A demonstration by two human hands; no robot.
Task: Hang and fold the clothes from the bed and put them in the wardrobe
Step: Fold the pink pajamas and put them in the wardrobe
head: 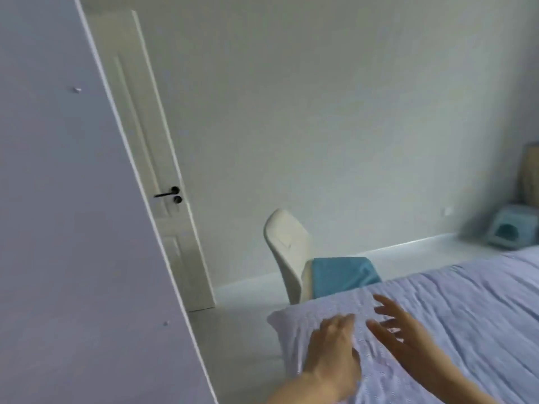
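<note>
Held both hands over the left corner of the bed (466,301). Had the left hand (335,348) low over the purple cover, fingers loose, gripping nothing. Spread the right hand (402,333) wide open just beside it, empty too. Saw a blue cloth (341,275) on a cream chair (287,243) just past that corner. Saw the big wardrobe door (73,214) on the left.

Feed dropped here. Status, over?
Left hand, right hand open, empty, over bed cover. Teal cloth folded on chair beyond bed. Lilac panel close at left.
</note>
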